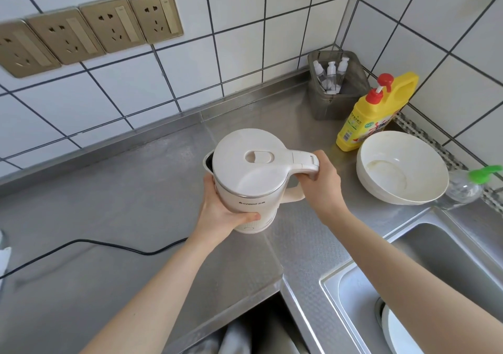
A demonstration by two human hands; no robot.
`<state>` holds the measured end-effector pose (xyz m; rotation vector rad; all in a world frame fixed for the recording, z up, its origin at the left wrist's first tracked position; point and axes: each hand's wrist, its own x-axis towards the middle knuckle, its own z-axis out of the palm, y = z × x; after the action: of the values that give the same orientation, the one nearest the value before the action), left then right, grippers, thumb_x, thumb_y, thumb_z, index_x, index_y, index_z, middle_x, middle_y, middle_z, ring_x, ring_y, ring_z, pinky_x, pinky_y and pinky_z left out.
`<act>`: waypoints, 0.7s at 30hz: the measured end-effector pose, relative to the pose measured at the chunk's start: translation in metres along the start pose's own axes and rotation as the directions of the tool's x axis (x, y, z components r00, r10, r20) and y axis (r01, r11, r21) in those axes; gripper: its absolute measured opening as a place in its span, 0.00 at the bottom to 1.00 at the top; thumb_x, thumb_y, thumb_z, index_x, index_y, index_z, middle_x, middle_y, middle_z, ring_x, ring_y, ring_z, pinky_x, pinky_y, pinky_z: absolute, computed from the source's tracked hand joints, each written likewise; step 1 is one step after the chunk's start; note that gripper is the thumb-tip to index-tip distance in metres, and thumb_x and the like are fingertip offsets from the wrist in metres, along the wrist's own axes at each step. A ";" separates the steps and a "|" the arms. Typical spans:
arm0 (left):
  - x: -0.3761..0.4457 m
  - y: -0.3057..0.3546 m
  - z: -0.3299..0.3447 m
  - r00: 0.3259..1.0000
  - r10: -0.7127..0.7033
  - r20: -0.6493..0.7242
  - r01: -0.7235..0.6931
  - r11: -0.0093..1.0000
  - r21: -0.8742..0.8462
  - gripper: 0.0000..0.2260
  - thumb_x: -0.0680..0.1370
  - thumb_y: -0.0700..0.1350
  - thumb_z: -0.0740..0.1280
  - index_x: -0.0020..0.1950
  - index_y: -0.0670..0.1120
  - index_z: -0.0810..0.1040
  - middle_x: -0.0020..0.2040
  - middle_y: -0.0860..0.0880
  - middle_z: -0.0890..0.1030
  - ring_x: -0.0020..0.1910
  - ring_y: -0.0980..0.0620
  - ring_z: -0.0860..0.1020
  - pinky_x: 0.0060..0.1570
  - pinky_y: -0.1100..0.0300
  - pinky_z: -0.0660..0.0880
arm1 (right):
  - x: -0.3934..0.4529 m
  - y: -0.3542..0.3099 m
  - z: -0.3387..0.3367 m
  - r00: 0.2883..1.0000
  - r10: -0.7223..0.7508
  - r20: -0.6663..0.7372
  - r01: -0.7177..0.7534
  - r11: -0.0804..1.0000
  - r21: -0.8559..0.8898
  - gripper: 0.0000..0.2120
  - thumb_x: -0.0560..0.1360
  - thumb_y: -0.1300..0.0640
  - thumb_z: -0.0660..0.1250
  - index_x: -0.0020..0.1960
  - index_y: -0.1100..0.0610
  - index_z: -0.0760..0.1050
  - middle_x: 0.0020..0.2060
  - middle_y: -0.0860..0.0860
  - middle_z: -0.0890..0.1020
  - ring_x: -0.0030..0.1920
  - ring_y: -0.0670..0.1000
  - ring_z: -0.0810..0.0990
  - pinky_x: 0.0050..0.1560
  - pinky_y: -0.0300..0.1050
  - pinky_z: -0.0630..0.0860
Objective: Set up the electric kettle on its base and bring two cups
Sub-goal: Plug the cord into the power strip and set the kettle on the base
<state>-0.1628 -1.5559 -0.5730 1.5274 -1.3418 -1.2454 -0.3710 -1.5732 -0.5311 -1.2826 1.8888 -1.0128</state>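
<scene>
The white electric kettle (249, 179) is the landmark here. It sits low over the steel counter (136, 203), well in front of the tiled wall, and both hands are on it. The left hand (220, 214) cups the body from the near-left side, fingers wrapped behind and thumb pressed across the front below the brand mark. The right hand (322, 176) is curled closed around the handle. The two-handed hold looks meant to steady and turn the kettle as it goes down, since a kettle has to meet its base squarely.

The base itself cannot be made out: the kettle body and the left hand cover whatever lies beneath, so I cannot tell whether the kettle is seated, resting on bare steel or just above it. A black cord (89, 243) runs across the counter to the left of the kettle and slips behind the left forearm, which suggests the base is under there; its plug end runs off the left edge.

No cups show. To the right of the kettle stand a white bowl (402, 168) and a yellow detergent bottle (373, 114); beyond them a grey caddy (337, 92) holds small bottles. The sink (435, 272) lies to the near right, cut off by the frame.
</scene>
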 end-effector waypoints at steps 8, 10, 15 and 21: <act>0.013 0.004 0.001 0.998 0.001 0.068 0.002 0.999 -0.042 0.50 0.54 0.41 0.84 0.67 0.55 0.59 0.65 0.57 0.72 0.64 0.61 0.73 0.58 0.58 0.75 | 0.008 0.003 -0.002 1.000 0.008 -0.021 -0.008 1.000 0.005 0.05 0.75 0.61 0.65 0.49 0.59 0.70 0.38 0.48 0.77 0.42 0.54 0.75 0.36 0.45 0.70; 0.017 0.006 0.000 0.997 0.012 0.070 -0.010 0.999 -0.037 0.49 0.56 0.38 0.84 0.67 0.56 0.59 0.65 0.58 0.72 0.63 0.63 0.72 0.57 0.60 0.74 | 0.012 0.002 0.001 0.999 0.012 -0.033 -0.011 1.000 0.016 0.05 0.75 0.60 0.65 0.50 0.58 0.71 0.39 0.49 0.78 0.44 0.55 0.76 0.38 0.45 0.70; 0.031 0.006 -0.005 0.998 0.017 0.055 -0.015 0.999 -0.033 0.50 0.55 0.40 0.84 0.68 0.56 0.59 0.65 0.58 0.72 0.65 0.62 0.72 0.60 0.58 0.73 | 0.024 -0.004 0.011 0.999 0.025 -0.039 -0.024 0.999 0.026 0.07 0.76 0.60 0.65 0.53 0.57 0.71 0.43 0.49 0.78 0.48 0.55 0.77 0.44 0.48 0.74; 0.034 0.005 -0.009 0.999 0.019 0.033 -0.016 0.997 -0.073 0.49 0.58 0.33 0.82 0.67 0.57 0.58 0.64 0.59 0.72 0.58 0.72 0.72 0.49 0.73 0.73 | 0.032 -0.010 0.014 1.000 -0.031 -0.005 0.031 0.999 -0.028 0.08 0.75 0.60 0.65 0.51 0.60 0.70 0.40 0.49 0.77 0.46 0.56 0.76 0.43 0.49 0.73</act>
<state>-0.1560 -1.5908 -0.5720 1.4475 -1.3142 -1.2999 -0.3653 -1.6095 -0.5319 -1.3301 1.8988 -1.0093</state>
